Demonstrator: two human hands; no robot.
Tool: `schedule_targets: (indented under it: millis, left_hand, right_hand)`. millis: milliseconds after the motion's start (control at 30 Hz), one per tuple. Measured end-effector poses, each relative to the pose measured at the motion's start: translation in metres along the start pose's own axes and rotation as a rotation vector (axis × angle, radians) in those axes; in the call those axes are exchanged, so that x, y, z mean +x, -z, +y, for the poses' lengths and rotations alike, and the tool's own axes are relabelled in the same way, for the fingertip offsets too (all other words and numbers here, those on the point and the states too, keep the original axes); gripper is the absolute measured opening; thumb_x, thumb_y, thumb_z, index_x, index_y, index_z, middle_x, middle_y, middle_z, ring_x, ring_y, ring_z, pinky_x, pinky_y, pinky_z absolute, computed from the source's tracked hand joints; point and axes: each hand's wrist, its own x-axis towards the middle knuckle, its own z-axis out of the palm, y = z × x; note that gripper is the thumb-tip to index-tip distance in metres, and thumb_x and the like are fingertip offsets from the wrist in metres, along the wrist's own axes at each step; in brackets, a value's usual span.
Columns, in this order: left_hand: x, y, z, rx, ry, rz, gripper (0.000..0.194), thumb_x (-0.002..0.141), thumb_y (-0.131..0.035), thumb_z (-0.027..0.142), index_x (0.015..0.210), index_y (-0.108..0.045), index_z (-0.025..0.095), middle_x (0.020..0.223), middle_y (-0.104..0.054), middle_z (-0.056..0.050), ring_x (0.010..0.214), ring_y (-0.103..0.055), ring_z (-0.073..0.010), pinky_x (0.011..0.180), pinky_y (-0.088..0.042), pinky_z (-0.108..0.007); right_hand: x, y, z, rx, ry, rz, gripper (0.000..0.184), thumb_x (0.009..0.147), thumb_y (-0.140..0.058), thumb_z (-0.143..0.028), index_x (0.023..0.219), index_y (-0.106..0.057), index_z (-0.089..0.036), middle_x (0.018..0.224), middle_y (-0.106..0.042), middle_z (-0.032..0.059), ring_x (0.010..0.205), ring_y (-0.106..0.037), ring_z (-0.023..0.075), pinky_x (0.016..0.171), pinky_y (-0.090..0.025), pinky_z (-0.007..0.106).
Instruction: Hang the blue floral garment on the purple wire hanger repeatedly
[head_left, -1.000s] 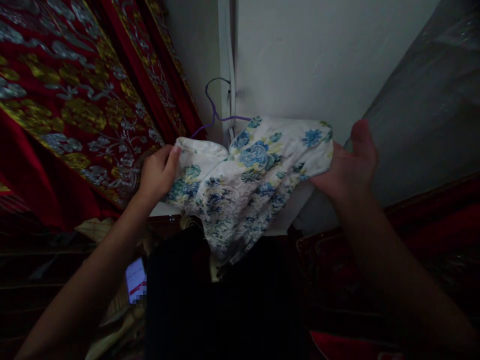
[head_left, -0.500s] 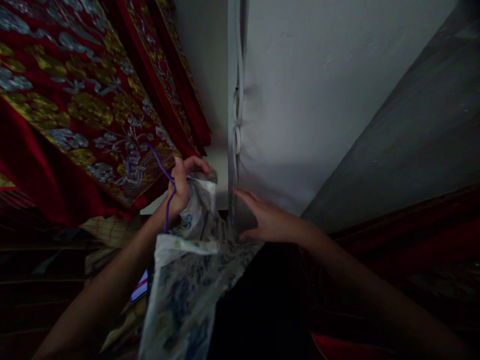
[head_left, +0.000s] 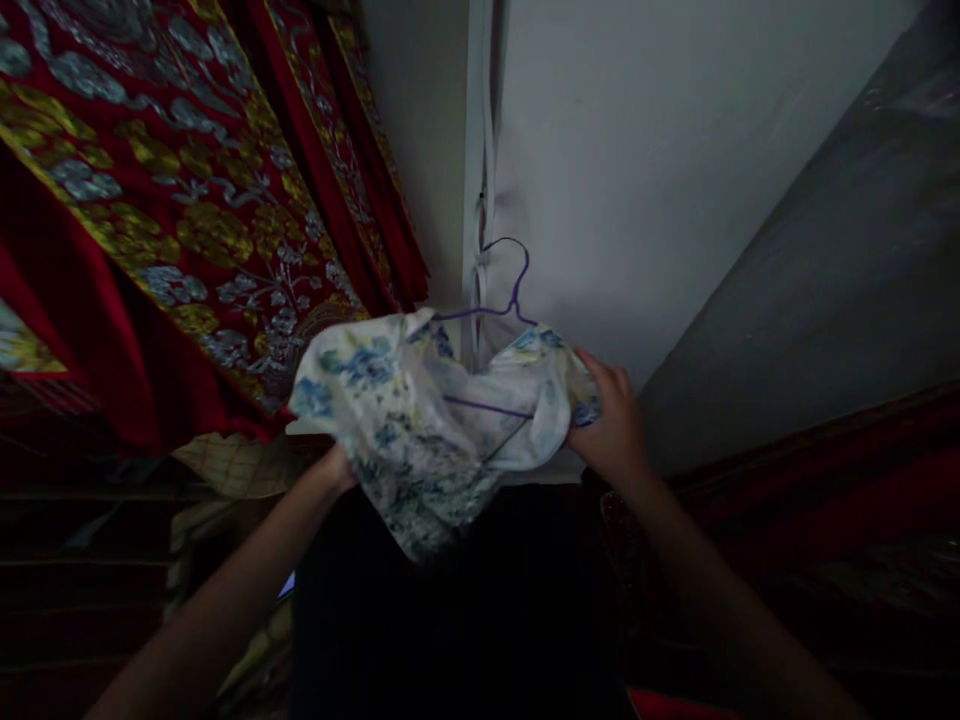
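Observation:
A white garment with blue and yellow flowers (head_left: 375,375) is spread on a thin purple hanger (head_left: 516,295), whose lower bar shows through the neck opening. The hanger's hook points up, its tip beside the white cord on the wall; whether it catches there I cannot tell. At the garment's right shoulder, my right hand (head_left: 616,425) is closed on the cloth, thumb and fingers round its edge. My left hand (head_left: 343,468) is under the left side of the garment, with only the wrist and a bit of the hand showing; cloth hides its fingers.
Red cloth embroidered in gold and silver (head_left: 217,220) hangs at the left. White cords (head_left: 489,130) run down the wall corner ahead. A pale wall (head_left: 600,180) stands to the right, beside a grey slanted surface (head_left: 810,250). Dark shelves (head_left: 82,570) lie lower left.
The garment has risen and turned to face me, with the hanger now upright inside it. My right hand has moved right onto its shoulder; my left hand has gone lower, beneath the cloth.

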Motion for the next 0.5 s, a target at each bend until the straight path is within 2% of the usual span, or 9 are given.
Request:
schedule_targets:
  millis: [67,133,200,267,400,500]
  left_hand:
    - [-0.011,0.007,-0.018,-0.201,0.042,-0.055,0.081,0.094,-0.028,0.075,0.095,-0.078,0.012,0.088,-0.079,-0.014,0.094,-0.075,-0.0278,0.090,-0.059,-0.040]
    - [-0.018,0.008,-0.031,-0.393,0.096,-0.055,0.078,0.085,-0.046,0.083,0.103,-0.078,0.014,0.098,-0.080,-0.014,0.111,-0.072,-0.0321,0.104,-0.052,-0.045]
    - [-0.020,0.003,-0.036,-0.408,0.105,0.053,0.067,0.078,-0.068,0.074,0.110,-0.076,0.016,0.111,-0.079,-0.013,0.122,-0.066,-0.0344,0.112,-0.045,-0.046]
    - [-0.019,-0.007,-0.038,-0.327,0.081,0.197,0.058,0.074,-0.081,0.059,0.112,-0.074,0.016,0.117,-0.077,-0.012,0.123,-0.065,-0.0352,0.113,-0.044,-0.046]
    - [-0.025,-0.032,-0.040,-0.289,0.057,0.489,0.053,0.073,-0.085,0.048,0.114,-0.072,0.016,0.118,-0.076,-0.011,0.125,-0.065,-0.0312,0.112,-0.046,-0.042]
    - [-0.041,-0.047,-0.047,-0.397,0.105,0.610,0.051,0.076,-0.083,0.042,0.119,-0.069,0.019,0.122,-0.075,-0.009,0.127,-0.064,-0.0286,0.113,-0.046,-0.041]
  right_hand:
    - [0.019,0.014,0.010,-0.040,-0.028,0.077,0.080,0.071,-0.076,-0.045,0.144,-0.053,-0.022,0.125,-0.059,0.0157,0.112,-0.063,0.0381,0.092,-0.054,0.053]
    - [0.043,0.024,0.010,-0.075,0.006,0.104,0.079,0.071,-0.075,-0.048,0.144,-0.055,-0.022,0.124,-0.060,0.0152,0.111,-0.063,0.0380,0.093,-0.053,0.054]
    - [0.066,0.030,0.001,-0.089,0.071,0.096,0.079,0.072,-0.076,-0.049,0.143,-0.056,-0.022,0.124,-0.060,0.0147,0.113,-0.062,0.0379,0.095,-0.052,0.055]
    - [0.080,0.032,-0.012,-0.091,0.138,0.075,0.079,0.071,-0.076,-0.047,0.143,-0.055,-0.022,0.124,-0.060,0.0147,0.115,-0.060,0.0383,0.098,-0.050,0.055]
    - [0.078,0.033,-0.031,-0.083,0.239,-0.004,0.084,0.069,-0.077,-0.038,0.147,-0.051,-0.019,0.129,-0.058,0.0158,0.120,-0.056,0.0382,0.102,-0.047,0.053]
    - [0.062,0.039,-0.032,-0.083,0.237,-0.027,0.084,0.068,-0.076,-0.033,0.147,-0.052,-0.022,0.135,-0.058,0.0151,0.124,-0.055,0.0381,0.104,-0.045,0.054]
